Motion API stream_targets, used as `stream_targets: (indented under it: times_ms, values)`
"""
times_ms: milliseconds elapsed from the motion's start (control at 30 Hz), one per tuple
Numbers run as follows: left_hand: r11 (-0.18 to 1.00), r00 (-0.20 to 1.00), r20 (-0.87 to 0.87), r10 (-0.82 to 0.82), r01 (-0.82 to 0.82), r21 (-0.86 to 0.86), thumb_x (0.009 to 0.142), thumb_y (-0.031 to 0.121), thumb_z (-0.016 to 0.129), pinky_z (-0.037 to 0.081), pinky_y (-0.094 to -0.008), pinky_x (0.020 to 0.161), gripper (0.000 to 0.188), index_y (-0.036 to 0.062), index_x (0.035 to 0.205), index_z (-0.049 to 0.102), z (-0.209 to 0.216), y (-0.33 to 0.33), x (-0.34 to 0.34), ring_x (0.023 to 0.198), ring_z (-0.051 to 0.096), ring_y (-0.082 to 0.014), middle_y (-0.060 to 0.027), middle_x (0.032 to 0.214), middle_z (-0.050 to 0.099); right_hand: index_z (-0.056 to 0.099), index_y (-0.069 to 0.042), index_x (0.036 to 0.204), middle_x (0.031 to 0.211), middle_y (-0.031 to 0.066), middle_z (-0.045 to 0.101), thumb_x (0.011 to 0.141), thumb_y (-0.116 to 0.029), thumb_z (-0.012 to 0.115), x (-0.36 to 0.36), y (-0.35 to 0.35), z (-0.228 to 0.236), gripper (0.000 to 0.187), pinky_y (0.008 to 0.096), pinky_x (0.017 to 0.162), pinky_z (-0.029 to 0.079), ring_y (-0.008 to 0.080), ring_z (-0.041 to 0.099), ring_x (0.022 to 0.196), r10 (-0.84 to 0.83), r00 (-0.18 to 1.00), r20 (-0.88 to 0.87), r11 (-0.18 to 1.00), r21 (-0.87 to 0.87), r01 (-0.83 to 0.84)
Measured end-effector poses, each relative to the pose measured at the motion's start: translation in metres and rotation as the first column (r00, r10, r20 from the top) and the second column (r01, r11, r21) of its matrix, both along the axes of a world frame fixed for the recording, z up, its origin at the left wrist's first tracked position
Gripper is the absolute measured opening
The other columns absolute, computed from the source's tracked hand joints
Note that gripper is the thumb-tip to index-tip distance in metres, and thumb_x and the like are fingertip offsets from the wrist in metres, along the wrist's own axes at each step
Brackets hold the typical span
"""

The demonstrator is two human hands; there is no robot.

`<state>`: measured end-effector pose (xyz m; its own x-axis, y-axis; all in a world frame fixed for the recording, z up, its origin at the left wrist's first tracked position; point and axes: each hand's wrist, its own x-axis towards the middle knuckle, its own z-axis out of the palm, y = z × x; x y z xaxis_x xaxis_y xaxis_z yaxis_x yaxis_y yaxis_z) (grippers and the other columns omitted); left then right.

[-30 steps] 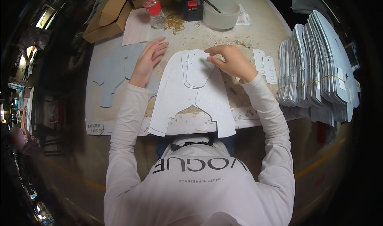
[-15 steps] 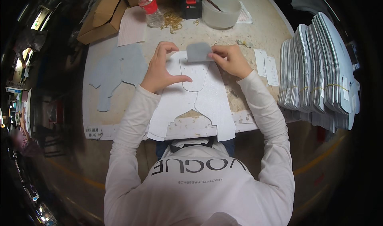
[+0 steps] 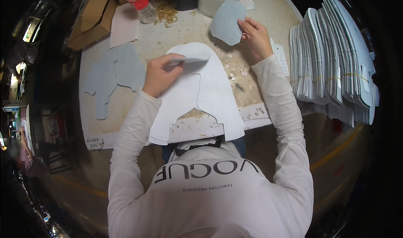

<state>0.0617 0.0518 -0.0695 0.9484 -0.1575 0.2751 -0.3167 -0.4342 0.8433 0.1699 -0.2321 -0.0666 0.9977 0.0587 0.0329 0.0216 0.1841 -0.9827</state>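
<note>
My right hand (image 3: 257, 37) is raised at the far side of the table, pinching the edge of a grey-blue rounded cut-out piece (image 3: 227, 24) whose broad face shows. My left hand (image 3: 163, 73) is closed on a small white cut-out piece (image 3: 194, 56), lifted at an angle and seen nearly edge-on. Under it lies a large white arched panel (image 3: 218, 84) with a notched lower edge and a narrow slot in its middle. The panel reaches down to the table's near edge, in front of my body.
Grey-blue cut panels (image 3: 100, 72) lie at the left. Tall banded stacks of similar pieces (image 3: 331, 65) stand at the right, beside white tags (image 3: 280, 55). Along the back are a cardboard box (image 3: 90, 19), a bottle (image 3: 140, 5), rubber bands (image 3: 167, 14) and a whitish bowl (image 3: 205, 3).
My right hand has moved up and away from the panel, and the grey piece now shows its broad face. My left hand has closed on the small white piece and raised it.
</note>
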Motion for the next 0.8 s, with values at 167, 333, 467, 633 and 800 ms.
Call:
stream_targets:
  times_ms: [167, 333, 467, 633, 800]
  values:
    - [0.61, 0.892, -0.395, -0.219, -0.191, -0.769, 0.097, 0.013, 0.047, 0.047, -0.0291, 0.095, 0.039, -0.0017, 0.133, 0.042, 0.006, -0.001, 0.004, 0.11, 0.058, -0.0177, -0.0109, 0.123, 0.057, 0.065, -0.001, 0.109, 0.08, -0.0031, 0.062, 0.092, -0.023, 0.061, -0.008, 0.008, 0.009, 0.028, 0.0166, 0.049, 0.034, 0.0013, 0.047, 0.058, 0.061, 0.994, -0.09, 0.996, 0.075, -0.054]
    - [0.575, 0.751, -0.568, -0.337, -0.314, -0.756, 0.1, 0.018, 0.041, 0.044, -0.0311, 0.1, 0.041, -0.001, 0.137, 0.037, -0.005, -0.012, 0.008, 0.119, 0.052, -0.0181, -0.0118, 0.132, 0.051, 0.054, 0.001, 0.124, 0.077, -0.0032, 0.059, 0.093, -0.018, 0.06, -0.03, 0.041, 0.001, 0.037, 0.016, 0.045, 0.032, 0.0007, 0.041, 0.053, 0.383, 0.914, -0.131, 0.923, 0.099, -0.372]
    - [0.469, 0.679, -0.563, -0.472, -0.348, -0.812, 0.102, 0.02, 0.036, 0.042, -0.0324, 0.102, 0.042, 0.0001, 0.139, 0.034, -0.007, -0.005, 0.013, 0.12, 0.051, -0.0192, -0.0123, 0.137, 0.046, 0.053, 0.001, 0.126, 0.077, -0.0019, 0.058, 0.09, -0.011, 0.062, -0.042, 0.078, -0.016, 0.039, 0.019, 0.048, 0.038, 0.0042, 0.046, 0.055, 0.381, 0.917, -0.121, 0.913, -0.11, -0.394]
    - [0.513, 0.73, -0.551, -0.404, -0.318, -0.797, 0.101, 0.019, 0.037, 0.042, -0.0341, 0.103, 0.042, 0.0009, 0.139, 0.034, -0.009, -0.009, 0.011, 0.12, 0.052, -0.0212, -0.0127, 0.135, 0.047, 0.056, -0.002, 0.125, 0.082, 0.0034, 0.059, 0.084, -0.006, 0.065, -0.05, 0.092, -0.029, 0.042, 0.024, 0.06, 0.047, 0.0089, 0.054, 0.064, 0.309, 0.948, 0.081, 0.882, -0.397, -0.254]
    - [0.581, 0.747, -0.54, -0.388, -0.257, -0.772, 0.098, 0.011, 0.044, 0.044, -0.0338, 0.101, 0.043, 0.0006, 0.138, 0.033, -0.01, -0.01, 0.011, 0.119, 0.052, -0.0219, -0.0129, 0.133, 0.048, 0.057, -0.005, 0.125, 0.087, 0.0067, 0.06, 0.084, -0.005, 0.064, -0.055, 0.089, -0.032, 0.042, 0.0269, 0.068, 0.048, 0.0133, 0.056, 0.074, 0.314, 0.924, 0.219, 0.878, -0.436, -0.195]
